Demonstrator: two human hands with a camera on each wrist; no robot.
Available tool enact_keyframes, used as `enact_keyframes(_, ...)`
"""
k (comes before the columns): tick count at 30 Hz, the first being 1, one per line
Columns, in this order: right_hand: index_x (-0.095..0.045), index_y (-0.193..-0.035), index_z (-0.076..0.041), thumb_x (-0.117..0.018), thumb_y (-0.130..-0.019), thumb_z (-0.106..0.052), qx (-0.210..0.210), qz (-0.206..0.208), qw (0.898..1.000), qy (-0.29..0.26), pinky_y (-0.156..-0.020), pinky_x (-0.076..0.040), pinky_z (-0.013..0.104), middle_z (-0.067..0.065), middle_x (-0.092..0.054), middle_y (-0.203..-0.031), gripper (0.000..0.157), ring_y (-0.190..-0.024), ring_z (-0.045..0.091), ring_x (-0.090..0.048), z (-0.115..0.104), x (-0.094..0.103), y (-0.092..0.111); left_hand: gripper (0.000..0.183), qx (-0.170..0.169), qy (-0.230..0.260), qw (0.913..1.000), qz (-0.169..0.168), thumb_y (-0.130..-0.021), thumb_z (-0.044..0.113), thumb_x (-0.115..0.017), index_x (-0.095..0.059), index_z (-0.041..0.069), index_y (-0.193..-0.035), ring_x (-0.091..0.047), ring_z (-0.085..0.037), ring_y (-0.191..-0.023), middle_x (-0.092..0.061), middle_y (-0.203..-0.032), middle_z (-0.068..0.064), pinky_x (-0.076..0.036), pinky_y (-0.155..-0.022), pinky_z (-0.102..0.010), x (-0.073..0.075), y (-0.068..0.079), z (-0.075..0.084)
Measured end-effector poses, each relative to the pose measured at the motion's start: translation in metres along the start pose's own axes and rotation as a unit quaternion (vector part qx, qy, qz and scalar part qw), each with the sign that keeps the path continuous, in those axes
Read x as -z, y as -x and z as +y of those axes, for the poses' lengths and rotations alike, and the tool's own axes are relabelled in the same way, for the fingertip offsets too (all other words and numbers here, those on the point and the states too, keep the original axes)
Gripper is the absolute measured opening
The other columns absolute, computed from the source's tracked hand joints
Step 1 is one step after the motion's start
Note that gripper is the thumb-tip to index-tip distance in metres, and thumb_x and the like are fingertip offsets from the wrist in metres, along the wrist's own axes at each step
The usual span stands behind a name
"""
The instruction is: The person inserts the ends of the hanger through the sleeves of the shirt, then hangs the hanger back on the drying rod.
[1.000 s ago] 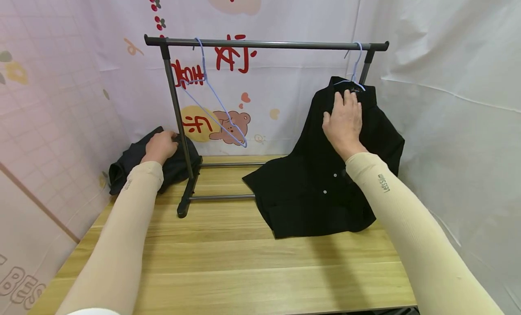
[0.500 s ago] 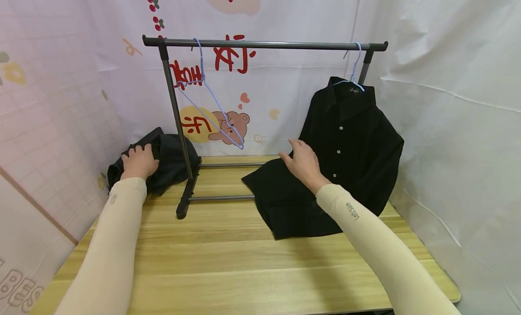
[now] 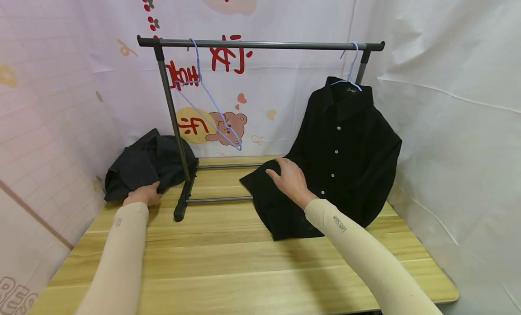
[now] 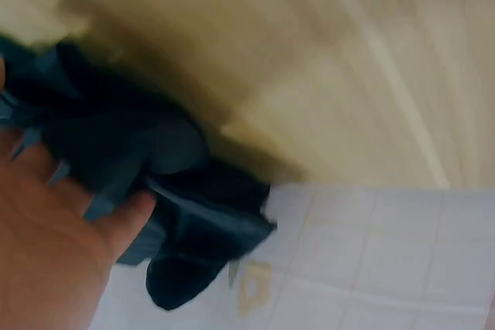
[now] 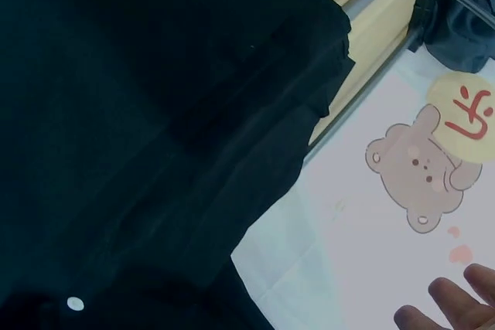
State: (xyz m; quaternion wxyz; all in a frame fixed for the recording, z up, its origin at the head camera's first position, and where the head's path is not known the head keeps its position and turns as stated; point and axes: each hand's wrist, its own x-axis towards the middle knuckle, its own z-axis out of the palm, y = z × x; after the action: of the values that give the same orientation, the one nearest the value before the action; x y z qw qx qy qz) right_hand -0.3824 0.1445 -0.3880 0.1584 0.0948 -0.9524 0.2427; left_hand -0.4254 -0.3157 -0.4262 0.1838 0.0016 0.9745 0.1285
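Note:
My left hand (image 3: 143,195) is at the near edge of a bunched dark garment (image 3: 142,161) on the left of the table. In the blurred left wrist view, that hand (image 4: 62,229) has its fingers spread against the cloth, some fingertips hidden. My right hand (image 3: 291,179) hovers, fingers loosely extended, in front of a black button-up shirt (image 3: 350,138); nothing is in its grasp. The shirt hangs from a light-blue hanger (image 3: 352,64) at the rack's right end, its lower part lying on the table. Another light-blue hanger (image 3: 209,98) hangs bare at the left.
A dark metal garment rack (image 3: 260,45) stands across the back of the wooden table (image 3: 211,270). Its left foot (image 3: 181,209) lies beside the dark garment. A printed white curtain (image 3: 268,93) is close behind, and pale cloth walls (image 3: 447,125) flank the sides.
My right hand has come down and left from the shirt's collar. My left hand has slid from the top of the dark garment to its near edge, and the garment's folds have shifted.

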Motion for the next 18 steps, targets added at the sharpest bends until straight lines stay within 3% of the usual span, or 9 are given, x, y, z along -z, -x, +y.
enact_keyframes(3, -0.051, -0.143, -0.006, -0.058, -0.1, -0.044, 0.0, 0.001, 1.0, -0.005, -0.108, -0.038, 0.048, 0.016, -0.051, -0.144, 0.058, -0.132, 0.033, -0.047, 0.002, -0.002, 0.002, 0.061, 0.013, 0.006, 0.9995, -0.028, -0.104, 0.025, -0.043, -0.021, 0.002, -0.156, -0.021, -0.061, -0.135, -0.02, -0.152, -0.038, -0.027, -0.104, -0.069, -0.012, 0.0, 0.002)
enact_keyframes(6, -0.052, -0.142, -0.005, -0.058, -0.1, -0.043, -0.005, 0.003, 1.0, -0.011, -0.109, -0.037, 0.048, 0.016, -0.051, -0.144, 0.058, -0.132, 0.033, -0.047, 0.005, -0.004, 0.004, 0.054, -0.006, -0.022, 0.9996, -0.017, -0.104, 0.021, -0.044, -0.034, -0.003, -0.151, -0.029, -0.058, -0.134, -0.028, -0.15, -0.037, -0.032, -0.104, -0.066, -0.018, 0.0, 0.003)
enact_keyframes(10, -0.052, -0.143, -0.005, -0.058, -0.1, -0.043, -0.016, -0.006, 1.0, -0.012, -0.11, -0.036, 0.049, 0.016, -0.051, -0.144, 0.057, -0.133, 0.033, -0.046, 0.01, -0.01, 0.007, 0.05, -0.012, -0.04, 0.999, -0.014, -0.103, 0.021, -0.049, -0.044, -0.006, -0.145, -0.037, -0.056, -0.13, -0.035, -0.145, -0.038, -0.037, -0.1, -0.064, -0.015, 0.004, 0.006)
enact_keyframes(15, -0.052, -0.142, -0.005, -0.059, -0.099, -0.042, -0.028, -0.018, 0.999, -0.008, -0.11, -0.035, 0.049, 0.016, -0.051, -0.144, 0.057, -0.133, 0.034, -0.047, 0.018, -0.023, 0.013, 0.05, -0.017, -0.051, 0.9973, -0.05, -0.099, 0.022, -0.056, -0.051, -0.009, -0.138, -0.045, -0.053, -0.123, -0.042, -0.14, -0.037, -0.041, -0.095, -0.061, -0.01, 0.02, 0.009)
enact_keyframes(18, -0.052, -0.142, -0.005, -0.06, -0.099, -0.041, -0.037, -0.024, 0.999, -0.007, -0.11, -0.035, 0.05, 0.017, -0.051, -0.144, 0.057, -0.133, 0.035, -0.047, 0.022, -0.028, 0.016, 0.05, -0.038, -0.079, 0.9937, -0.07, -0.097, 0.022, -0.059, -0.053, -0.01, -0.135, -0.046, -0.053, -0.123, -0.045, -0.137, -0.037, -0.041, -0.096, -0.06, -0.011, 0.032, 0.012)
